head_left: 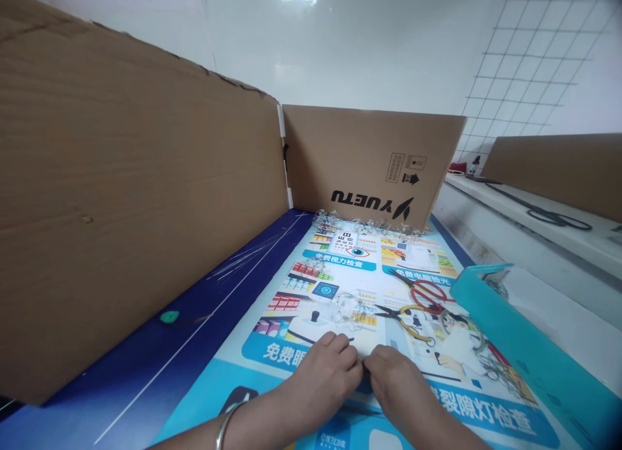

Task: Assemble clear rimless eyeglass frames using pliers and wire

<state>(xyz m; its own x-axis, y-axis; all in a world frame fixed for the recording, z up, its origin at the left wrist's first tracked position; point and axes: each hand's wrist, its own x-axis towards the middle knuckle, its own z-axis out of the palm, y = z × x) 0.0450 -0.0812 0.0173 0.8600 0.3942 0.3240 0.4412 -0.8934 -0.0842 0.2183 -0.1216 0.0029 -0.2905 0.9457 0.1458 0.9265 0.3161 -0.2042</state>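
Both hands together at the near part of the printed sheet

Left hand (pixel 324 375): fingers curled inward, metal bangle (pixel 226 425) on wrist. Right hand (pixel 397 380): fingers likewise curled, tips close to the left's. A small dark spot shows between them; cannot tell whether either hand grips anything.

Nearest items: a tangle of thin clear-looking loops (pixel 350 309) lies on the printed sheet (pixel 204 398), just beyond the left hand. Yellow-handled cutters (pixel 402 313) lie beyond the right hand, blades pointing left; red-handled scissors (pixel 412 285) farther back, just beside them.

Surroundings: more loops (pixel 369 227) in a row at the foot of the back cardboard panel (pixel 350 155). Teal box (pixel 529 353) at right; tall cardboard panel (pixel 146 171) at left, a green item (pixel 169 317) near its base
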